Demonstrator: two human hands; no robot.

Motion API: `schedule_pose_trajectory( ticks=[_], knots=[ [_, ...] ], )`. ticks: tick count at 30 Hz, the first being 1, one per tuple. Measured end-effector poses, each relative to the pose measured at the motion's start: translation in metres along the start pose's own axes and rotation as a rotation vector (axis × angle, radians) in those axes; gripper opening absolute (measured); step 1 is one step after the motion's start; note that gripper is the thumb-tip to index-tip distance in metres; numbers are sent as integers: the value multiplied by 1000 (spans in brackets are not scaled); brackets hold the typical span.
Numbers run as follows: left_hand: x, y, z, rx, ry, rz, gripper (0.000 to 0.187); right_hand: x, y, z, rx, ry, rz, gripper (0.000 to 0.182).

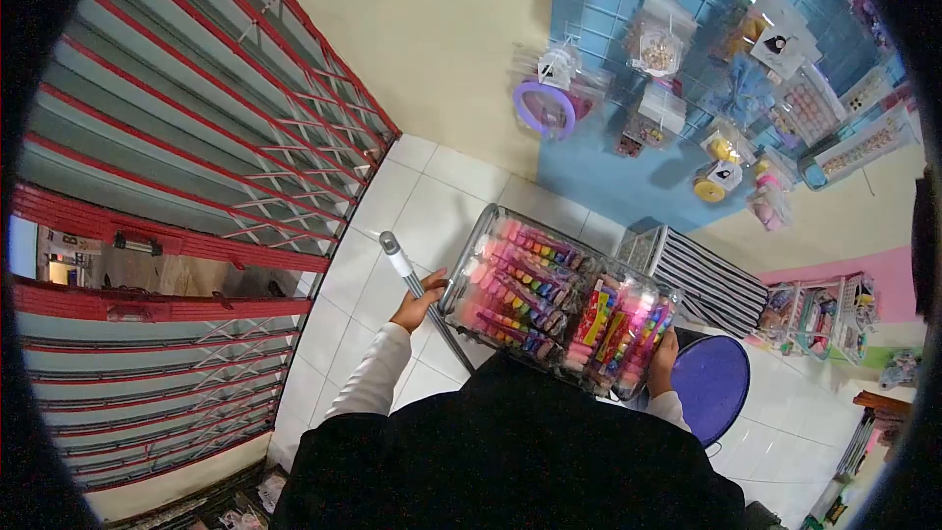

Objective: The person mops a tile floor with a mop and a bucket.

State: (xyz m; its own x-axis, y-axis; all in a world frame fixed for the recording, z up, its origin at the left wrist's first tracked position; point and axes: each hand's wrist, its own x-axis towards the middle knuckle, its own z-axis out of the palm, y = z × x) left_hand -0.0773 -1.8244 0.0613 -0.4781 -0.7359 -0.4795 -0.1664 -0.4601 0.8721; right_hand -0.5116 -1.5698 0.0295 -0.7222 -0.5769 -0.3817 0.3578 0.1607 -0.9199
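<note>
You were mid-carry, your left hand (420, 302) and right hand (662, 361) each clamped on an end of the clear tray (557, 304) held against your chest, needing a level, steady set-down next.

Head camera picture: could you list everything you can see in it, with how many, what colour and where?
clear plastic tray: one, packed with pink and many-coloured small packets, carried at chest height between both hands
metal pole: one, grey with a white band, beside the left hand
folding shutter gate: one, red and grey, left side
floor tiles: many, white, below
grid wall panel: one, blue, upper right, hung with bagged trinkets
purple ring: one, hanging on the panel
striped box: one, black and white, by the wall
round stool: one, purple, right of the tray
display rack: one, pink and white, far right
left hand: on the tray's left end
right hand: on the tray's right end
</note>
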Motion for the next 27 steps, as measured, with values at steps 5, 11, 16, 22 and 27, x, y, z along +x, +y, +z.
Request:
schedule_pose_trajectory(
  ticks=[5, 11, 16, 22, 27],
  knots=[
    [6, -7, 13, -75, 164, 13, 38, -9, -19, 2, -27, -127, -26, 35],
    [5, -21, 25, -124, 368, 2, 40, -13, -43, 23, 124, -83, 127, 35],
    [-17, -3, 29, -204, 525, 61, 38, 8, -53, 36, 144, -142, 142, 33],
    [-50, 21, 15, -230, 643, 132, 37, 23, -88, 94, 114, -206, 133, 29],
    [-76, 16, -15, -265, 792, 167, 36, 38, -83, 148, -135, -281, -77, 31]
  ],
)
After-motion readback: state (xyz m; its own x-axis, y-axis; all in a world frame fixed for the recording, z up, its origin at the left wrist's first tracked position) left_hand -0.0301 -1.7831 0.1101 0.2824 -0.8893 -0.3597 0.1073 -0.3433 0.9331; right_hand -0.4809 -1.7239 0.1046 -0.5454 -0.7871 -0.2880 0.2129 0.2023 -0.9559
